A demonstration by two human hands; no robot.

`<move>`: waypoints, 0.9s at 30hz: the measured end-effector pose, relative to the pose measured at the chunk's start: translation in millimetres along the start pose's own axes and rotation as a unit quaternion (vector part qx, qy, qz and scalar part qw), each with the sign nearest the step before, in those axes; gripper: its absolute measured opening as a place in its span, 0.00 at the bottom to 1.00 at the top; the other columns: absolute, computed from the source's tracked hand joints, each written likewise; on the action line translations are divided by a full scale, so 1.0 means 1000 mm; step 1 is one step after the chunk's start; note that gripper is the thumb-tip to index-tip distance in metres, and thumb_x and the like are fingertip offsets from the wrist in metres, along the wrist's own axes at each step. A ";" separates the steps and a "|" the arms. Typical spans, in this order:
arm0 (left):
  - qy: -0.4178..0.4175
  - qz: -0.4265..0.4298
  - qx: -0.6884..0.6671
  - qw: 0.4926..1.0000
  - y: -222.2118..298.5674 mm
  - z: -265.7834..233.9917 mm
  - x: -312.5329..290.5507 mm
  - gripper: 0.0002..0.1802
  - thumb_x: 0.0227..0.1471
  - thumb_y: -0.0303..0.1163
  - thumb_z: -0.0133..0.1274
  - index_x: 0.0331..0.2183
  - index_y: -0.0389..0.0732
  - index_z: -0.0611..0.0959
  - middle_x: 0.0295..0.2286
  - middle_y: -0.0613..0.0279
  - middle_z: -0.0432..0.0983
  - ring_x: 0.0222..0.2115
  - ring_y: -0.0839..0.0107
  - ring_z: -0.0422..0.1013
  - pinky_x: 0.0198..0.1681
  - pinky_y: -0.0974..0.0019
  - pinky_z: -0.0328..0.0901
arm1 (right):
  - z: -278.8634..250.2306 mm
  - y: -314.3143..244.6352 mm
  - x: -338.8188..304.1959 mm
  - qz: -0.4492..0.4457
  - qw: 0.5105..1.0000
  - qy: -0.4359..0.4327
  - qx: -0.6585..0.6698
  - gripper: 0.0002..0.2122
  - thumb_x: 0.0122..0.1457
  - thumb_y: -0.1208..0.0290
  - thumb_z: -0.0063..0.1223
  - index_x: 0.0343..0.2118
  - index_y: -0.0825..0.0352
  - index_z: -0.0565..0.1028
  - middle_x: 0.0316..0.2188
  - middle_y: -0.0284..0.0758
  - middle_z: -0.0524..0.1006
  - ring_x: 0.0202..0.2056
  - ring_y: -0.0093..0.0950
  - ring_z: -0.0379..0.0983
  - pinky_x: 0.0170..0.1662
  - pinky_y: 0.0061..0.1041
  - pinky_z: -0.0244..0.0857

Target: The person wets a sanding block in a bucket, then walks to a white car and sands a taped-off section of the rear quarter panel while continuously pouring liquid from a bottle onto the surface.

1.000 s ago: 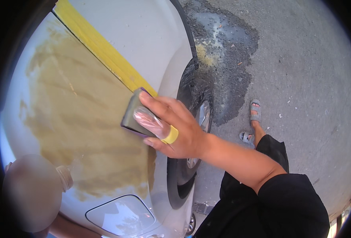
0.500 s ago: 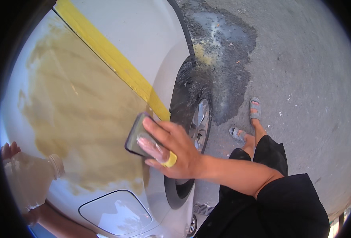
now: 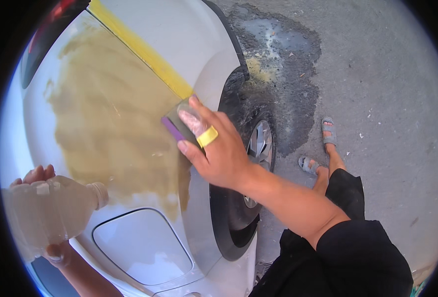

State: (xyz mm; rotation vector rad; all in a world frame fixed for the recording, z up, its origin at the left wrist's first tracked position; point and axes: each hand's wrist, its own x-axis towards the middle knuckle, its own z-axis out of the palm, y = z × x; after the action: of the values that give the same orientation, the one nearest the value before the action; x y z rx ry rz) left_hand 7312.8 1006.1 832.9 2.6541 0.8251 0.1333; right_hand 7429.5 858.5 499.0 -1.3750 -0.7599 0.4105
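Observation:
My right hand (image 3: 224, 148) is closed on a grey sanding block (image 3: 174, 127) with a purple edge. One of its fingers is wrapped in clear film, with a yellow band at the base. The block rests on the car's white body panel (image 3: 204, 39), at the right side of a tan filler patch (image 3: 105, 109) and just below the end of the yellow masking tape (image 3: 142, 47). At the lower left, my left hand (image 3: 37, 174) grips a clear plastic bottle (image 3: 60, 205) of cloudy liquid, lying sideways with its neck toward the patch. The bottle hides much of that hand.
Below the patch is a fuel flap (image 3: 142, 247). A wheel (image 3: 261, 141) sits in its dark arch on the right. Wet, stained pavement (image 3: 288, 84) lies beyond it. My sandalled feet (image 3: 320, 143) stand on the ground, and a red tail light (image 3: 53, 15) shows at the upper left.
My right hand and the sanding block have moved up the panel toward the tape. The bottle and my left hand have come further into view, up and to the right. The view has shifted slightly.

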 end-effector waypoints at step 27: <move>0.080 -0.006 -0.038 0.996 -0.019 0.022 -0.014 0.68 0.40 0.81 0.51 0.63 0.31 0.64 0.63 0.43 0.56 0.65 0.50 0.55 0.67 0.48 0.54 | 0.013 -0.045 -0.090 -0.029 0.998 0.005 0.053 0.29 0.52 0.67 0.64 0.59 0.61 0.71 0.64 0.47 0.63 0.51 0.42 0.68 0.53 0.42 0.64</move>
State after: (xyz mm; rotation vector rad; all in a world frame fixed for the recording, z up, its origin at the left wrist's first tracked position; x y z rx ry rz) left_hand 7295.6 1005.8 805.7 2.5921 0.8673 0.3699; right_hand 7349.5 799.6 521.4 -1.2521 -0.7577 0.3921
